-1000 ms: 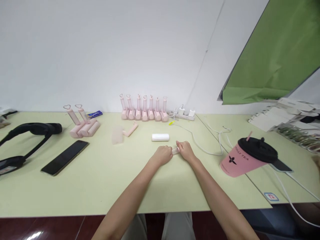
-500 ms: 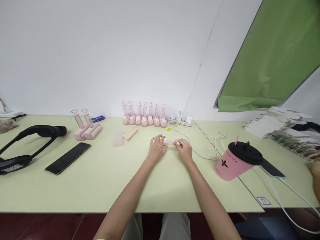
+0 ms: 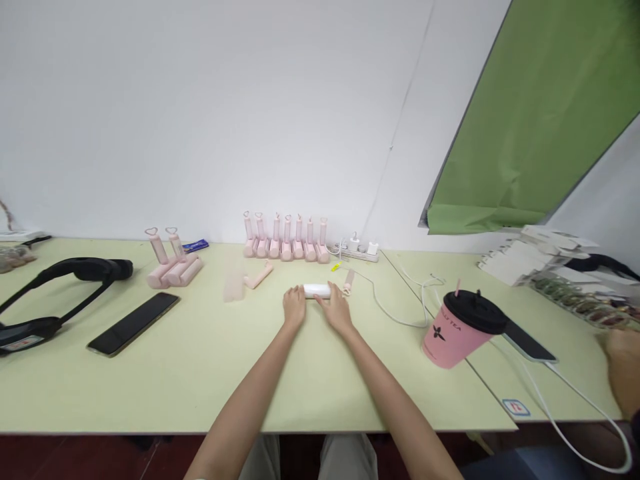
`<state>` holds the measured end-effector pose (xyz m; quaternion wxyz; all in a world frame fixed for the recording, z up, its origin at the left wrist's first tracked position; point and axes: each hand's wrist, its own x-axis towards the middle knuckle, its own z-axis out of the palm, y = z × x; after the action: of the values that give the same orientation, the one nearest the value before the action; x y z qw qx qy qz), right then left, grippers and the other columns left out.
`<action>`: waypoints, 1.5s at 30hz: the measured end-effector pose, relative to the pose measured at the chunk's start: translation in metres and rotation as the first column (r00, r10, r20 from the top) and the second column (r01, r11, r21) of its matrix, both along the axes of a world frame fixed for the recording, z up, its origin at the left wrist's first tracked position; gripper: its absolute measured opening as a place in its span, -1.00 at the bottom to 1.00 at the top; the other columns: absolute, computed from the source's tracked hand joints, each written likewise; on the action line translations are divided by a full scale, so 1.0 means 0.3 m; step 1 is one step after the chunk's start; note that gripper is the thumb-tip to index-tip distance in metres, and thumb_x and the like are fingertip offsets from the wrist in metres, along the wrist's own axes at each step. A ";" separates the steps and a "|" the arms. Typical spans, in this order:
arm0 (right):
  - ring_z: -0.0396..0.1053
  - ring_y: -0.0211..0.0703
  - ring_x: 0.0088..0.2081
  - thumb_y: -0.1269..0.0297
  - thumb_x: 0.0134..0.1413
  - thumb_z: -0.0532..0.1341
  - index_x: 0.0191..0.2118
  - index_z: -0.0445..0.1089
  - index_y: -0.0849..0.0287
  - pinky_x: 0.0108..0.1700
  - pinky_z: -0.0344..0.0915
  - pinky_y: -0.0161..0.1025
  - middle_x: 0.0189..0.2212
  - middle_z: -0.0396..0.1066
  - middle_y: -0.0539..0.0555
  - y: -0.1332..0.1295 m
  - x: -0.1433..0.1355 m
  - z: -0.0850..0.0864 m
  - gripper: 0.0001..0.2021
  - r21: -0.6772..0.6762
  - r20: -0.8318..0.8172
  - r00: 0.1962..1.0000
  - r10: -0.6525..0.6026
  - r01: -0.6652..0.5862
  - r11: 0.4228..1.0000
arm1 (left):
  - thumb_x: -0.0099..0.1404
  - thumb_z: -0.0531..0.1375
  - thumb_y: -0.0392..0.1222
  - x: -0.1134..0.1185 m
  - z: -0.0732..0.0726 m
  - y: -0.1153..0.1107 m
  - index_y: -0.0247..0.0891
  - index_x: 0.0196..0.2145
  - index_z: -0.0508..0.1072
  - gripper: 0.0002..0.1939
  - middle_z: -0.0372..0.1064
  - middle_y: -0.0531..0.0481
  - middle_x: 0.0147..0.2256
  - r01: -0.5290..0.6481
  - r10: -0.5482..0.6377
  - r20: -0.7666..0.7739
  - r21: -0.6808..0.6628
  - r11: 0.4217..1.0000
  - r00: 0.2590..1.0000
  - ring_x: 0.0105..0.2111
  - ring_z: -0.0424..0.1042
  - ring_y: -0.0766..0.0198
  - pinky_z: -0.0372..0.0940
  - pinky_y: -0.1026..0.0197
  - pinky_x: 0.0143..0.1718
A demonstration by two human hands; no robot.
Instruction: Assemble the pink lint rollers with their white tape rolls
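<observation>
A white cylinder (image 3: 317, 291) lies across the table in front of me, held at both ends. My left hand (image 3: 295, 307) is closed round its left end, and my right hand (image 3: 336, 309) grips the right end. Just beyond my right hand a small pink tube with a ring (image 3: 349, 281) lies on the table. To the left are a pink angled piece (image 3: 259, 275) and a pale translucent sheet (image 3: 233, 287). Several pink devices (image 3: 287, 249) with upright tubes stand in a row near the wall.
Two more pink devices (image 3: 175, 268), a black phone (image 3: 134, 323) and a black headset (image 3: 95, 268) are at left. At right stand a pink cup (image 3: 453, 333), a power strip (image 3: 357, 251) and white cables. Another person's hand (image 3: 623, 367) shows at the far right edge.
The small pink tube has left my right hand and lies on the table. My right hand has moved left onto the white cylinder, and my left hand has shifted slightly left. The view has shifted a little.
</observation>
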<state>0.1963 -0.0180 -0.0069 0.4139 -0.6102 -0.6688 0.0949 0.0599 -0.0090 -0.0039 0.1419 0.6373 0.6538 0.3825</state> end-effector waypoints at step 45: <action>0.03 0.01 0.10 -0.06 -0.29 0.26 0.00 0.16 0.09 0.07 0.05 -0.09 0.09 -0.05 0.18 -0.012 0.077 0.047 -0.34 0.269 -0.004 0.999 0.036 -0.034 0.962 | 0.14 0.10 -0.36 -0.141 0.034 0.033 -0.26 -0.32 0.48 -0.81 0.38 -0.11 -0.41 0.559 -0.432 -0.469 0.172 0.811 0.770 -0.14 0.22 0.15 0.19 0.15 -0.21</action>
<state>0.2193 -0.0216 0.0071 0.4942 -0.5360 -0.6843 0.0130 0.0177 0.0008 0.0065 0.0003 0.8676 0.4081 0.2840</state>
